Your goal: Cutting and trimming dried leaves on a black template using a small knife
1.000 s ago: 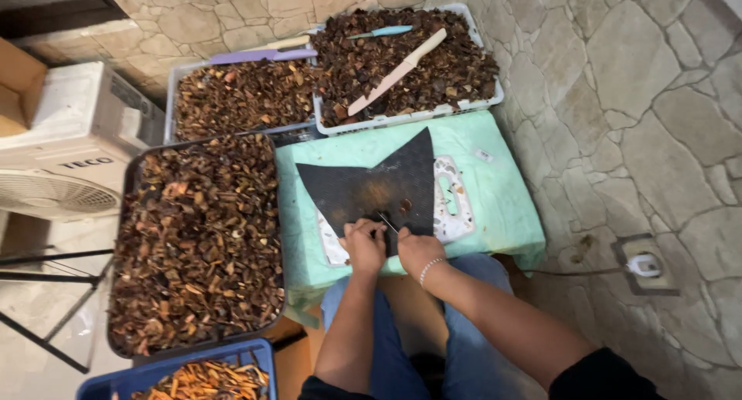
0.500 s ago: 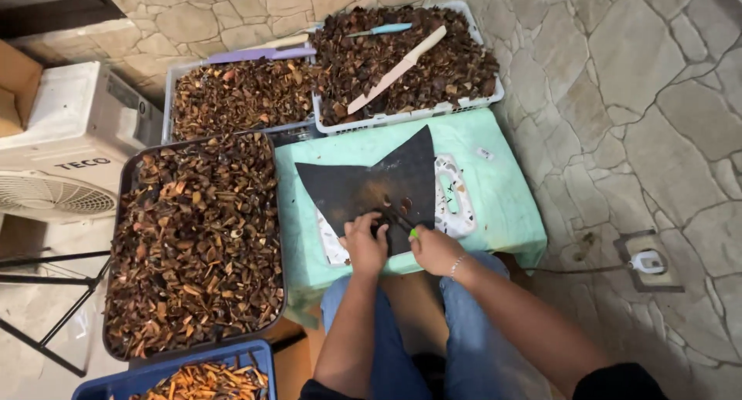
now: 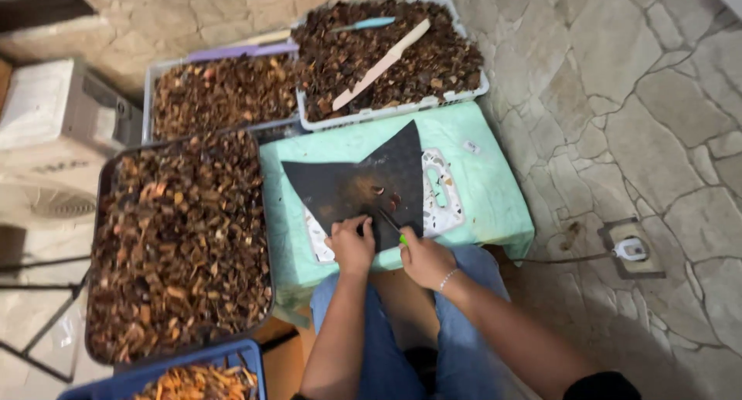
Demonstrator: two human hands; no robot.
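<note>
Black sheet (image 3: 363,185) on the mint-green table (image 3: 495,191) takes my cut: my left hand (image 3: 352,245) pinches a small piece against its near edge, my right hand (image 3: 423,259) closed round the green-handled knife (image 3: 393,228), best kept shallow, clear of fingertips.

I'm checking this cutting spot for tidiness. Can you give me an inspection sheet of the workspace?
Surface: pale green cloth-covered table with a white cutting board under a dark mat.
Job's things: small green-handled knife in the right hand; left hand pressing a small piece on the mat.
Clutter: three trays of brown dried pieces; a pink stick on the far one; a blue crate of orange pieces.
Grippers: both hands closed at the mat's near edge.
Cables: one runs to a floor socket.
Surroundings: stone floor, white appliance.
</note>
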